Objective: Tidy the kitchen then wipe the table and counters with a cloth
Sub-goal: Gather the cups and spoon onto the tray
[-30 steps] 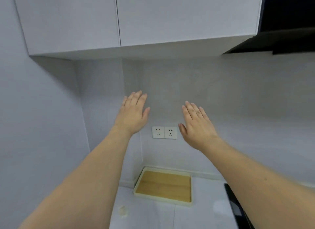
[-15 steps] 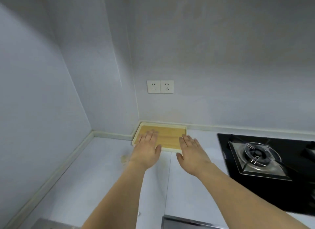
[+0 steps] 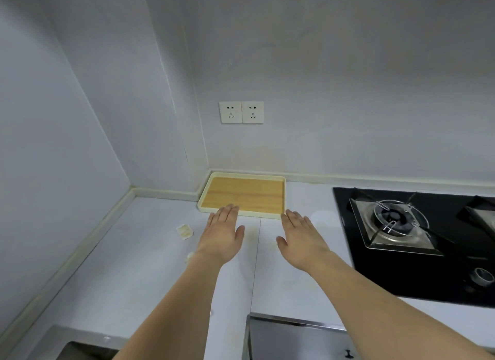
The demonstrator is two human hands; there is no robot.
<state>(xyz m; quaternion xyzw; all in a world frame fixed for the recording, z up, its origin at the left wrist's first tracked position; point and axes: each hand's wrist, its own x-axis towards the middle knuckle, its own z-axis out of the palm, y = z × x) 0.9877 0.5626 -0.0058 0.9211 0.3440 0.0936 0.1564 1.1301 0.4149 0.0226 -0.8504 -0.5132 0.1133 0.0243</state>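
Hands over counter (image 3: 160, 265), palms down: left hand (image 3: 222, 236) and right hand (image 3: 302, 239) both flat, fingers straight and spread narrow, holding nothing; a sec ago they were raised toward the upper cupboards w/ the view tilted up, half a sec ago fingertips lay over the tray's near rim; now they sit just short of it, view dropped to the worktop. Tray (image 3: 242, 213), cream rim w/ wooden base, sits in the wall corner below the twin sockets (image 3: 241, 112); small scrap (image 3: 184, 231) lies left of the tray, near the left hand; gas hob (image 3: 391, 223) stands right of the tray, apart from it. No cloth in view; cannot tell whether palms touch the surface. Judgement: tidying is at its start, wiping not yet begun; the tray looks the likely next pick-up.
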